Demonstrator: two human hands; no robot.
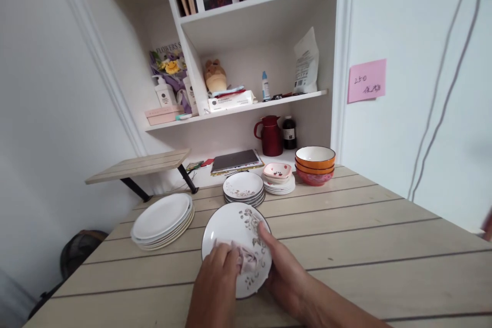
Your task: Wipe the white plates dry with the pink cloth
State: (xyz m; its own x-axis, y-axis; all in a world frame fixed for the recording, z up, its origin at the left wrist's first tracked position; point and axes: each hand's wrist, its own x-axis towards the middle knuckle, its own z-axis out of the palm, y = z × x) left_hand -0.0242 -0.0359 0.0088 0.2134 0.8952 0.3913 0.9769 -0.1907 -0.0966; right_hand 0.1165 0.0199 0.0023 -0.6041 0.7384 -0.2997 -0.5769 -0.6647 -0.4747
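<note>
Head view: right hand (286, 272) clasps round white floral ceramic plate (223, 223), likely fragile, best rim-held; left hand (216, 279) clutches crumpled pale-pink cloth (248, 260).

The wooden table (369, 230) offers a wide bare stretch on the right, from the near edge back to the stacked bowls (315, 166); a narrower bare strip runs between the oval plates (163, 219) at left and the held plate (215, 220); straight behind that plate, the stack of flowered plates (244, 186) blocks the way, with small dishes (279, 179) close against its right side; far left, the riser's (142, 164) dark legs stand in the way, though the space beneath seems partly open.
</note>
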